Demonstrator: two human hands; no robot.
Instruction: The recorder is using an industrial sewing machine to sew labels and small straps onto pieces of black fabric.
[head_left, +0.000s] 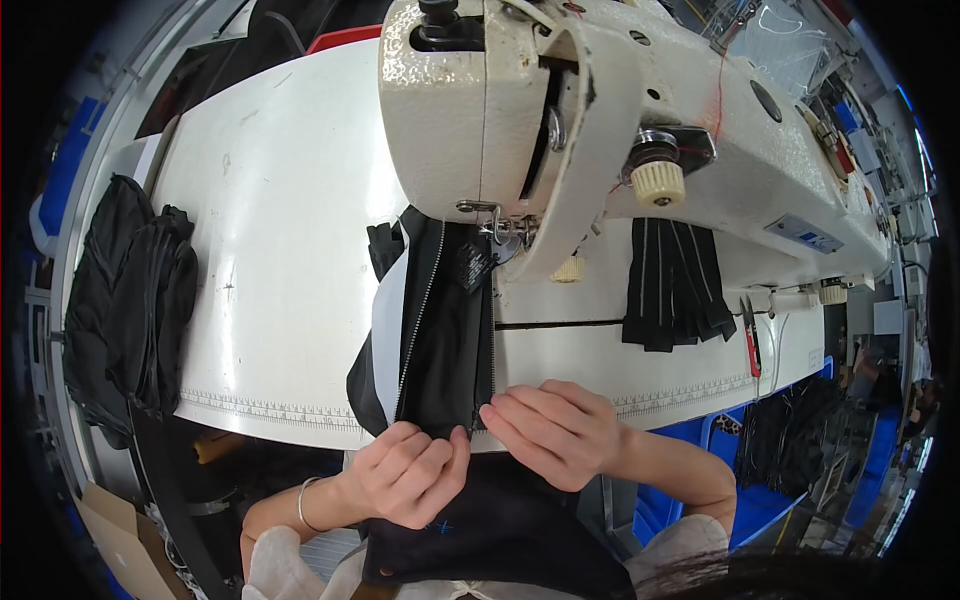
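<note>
A black fabric piece with zipper edging (450, 345) runs from under the sewing machine's presser foot (503, 232) to the table's front edge. Metal zipper teeth line both of its long sides, and a white strip (388, 325) shows along its left. My left hand (415, 472) is closed on the near end of the fabric, fingers curled. To its right, my right hand (555, 430) pinches the near right corner, beside the zipper's end. A small black label (474, 268) lies on the fabric close to the needle.
The white sewing machine (700, 130) spans the back and right. Black fabric (140, 300) is piled at the table's left edge. Black zipper strips (675, 285) and red-handled snips (752, 340) lie right. A printed ruler (270, 413) follows the front edge; a blue bin (690, 490) stands below.
</note>
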